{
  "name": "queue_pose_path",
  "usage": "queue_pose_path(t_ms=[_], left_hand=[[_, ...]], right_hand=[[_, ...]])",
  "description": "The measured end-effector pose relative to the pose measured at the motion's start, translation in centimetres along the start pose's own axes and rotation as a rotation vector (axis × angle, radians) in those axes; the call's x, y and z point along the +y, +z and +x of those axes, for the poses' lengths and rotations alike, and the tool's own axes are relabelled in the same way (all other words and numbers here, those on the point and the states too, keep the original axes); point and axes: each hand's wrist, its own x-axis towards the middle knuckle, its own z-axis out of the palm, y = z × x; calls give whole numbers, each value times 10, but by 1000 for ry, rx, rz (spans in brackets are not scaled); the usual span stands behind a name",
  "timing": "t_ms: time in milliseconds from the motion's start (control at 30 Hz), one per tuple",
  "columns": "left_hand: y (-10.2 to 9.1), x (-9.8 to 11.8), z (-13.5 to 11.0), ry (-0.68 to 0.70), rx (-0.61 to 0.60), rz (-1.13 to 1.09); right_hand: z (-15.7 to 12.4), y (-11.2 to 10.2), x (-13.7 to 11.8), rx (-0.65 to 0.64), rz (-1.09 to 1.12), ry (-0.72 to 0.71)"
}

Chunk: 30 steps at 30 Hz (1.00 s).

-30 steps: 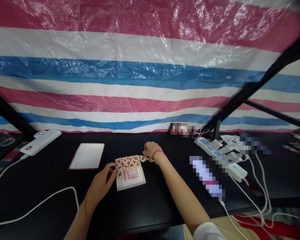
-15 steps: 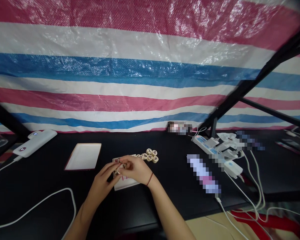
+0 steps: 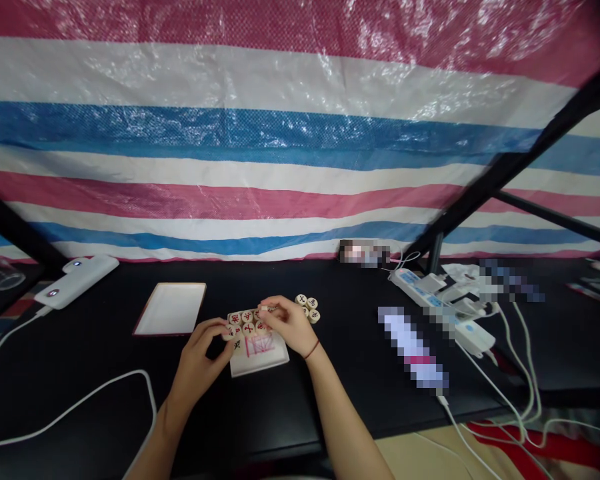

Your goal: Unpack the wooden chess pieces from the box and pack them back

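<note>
A shallow white box (image 3: 260, 363) with a pink drawing on its bottom holds round xiangqi pieces (image 3: 249, 328) marked with red characters, in rows along its far side. My left hand (image 3: 205, 350) is at the box's left edge, thumb and fingertips around a red-marked piece (image 3: 233, 331). My right hand (image 3: 287, 323) is over the box's far right corner. Its thumb and fingers are pinched on a pale piece (image 3: 264, 308), which is partly hidden. Several black-marked pieces (image 3: 313, 315) lie on the table just beyond my right hand.
The box lid (image 3: 173, 308) lies at the left. A white power bank (image 3: 83, 280) with a cable is farther left. To the right are a blurred phone-like object (image 3: 414, 350) on a cable and a power strip (image 3: 445, 313) with plugs. Striped sheeting (image 3: 230, 193) hangs behind the black table.
My hands have moved apart from close together over the box, my right hand going right and away. The red-marked pieces in the box now show. The view has shifted slightly.
</note>
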Motion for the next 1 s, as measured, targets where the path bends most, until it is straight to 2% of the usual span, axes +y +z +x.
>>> queue_pose_path(t_ms=[167, 367, 500, 633, 767, 867, 1000], left_hand=[[0, 2, -1, -6, -46, 25], [2, 19, 5, 186, -215, 230], [8, 29, 9, 253, -320, 330], [14, 27, 11, 281, -341, 402], [12, 22, 12, 234, -390, 401], [11, 19, 12, 231, -409, 392], [11, 21, 12, 259, -406, 368]], right_hand=[[0, -6, 6, 71, 55, -15], [-4, -9, 9, 103, 79, -36], [-14, -8, 5, 113, 18, -50], [-29, -3, 1, 86, -114, -56], [-44, 5, -3, 15, -296, -170], [-50, 11, -4, -31, -409, -201], [-52, 15, -1, 7, -552, -231]])
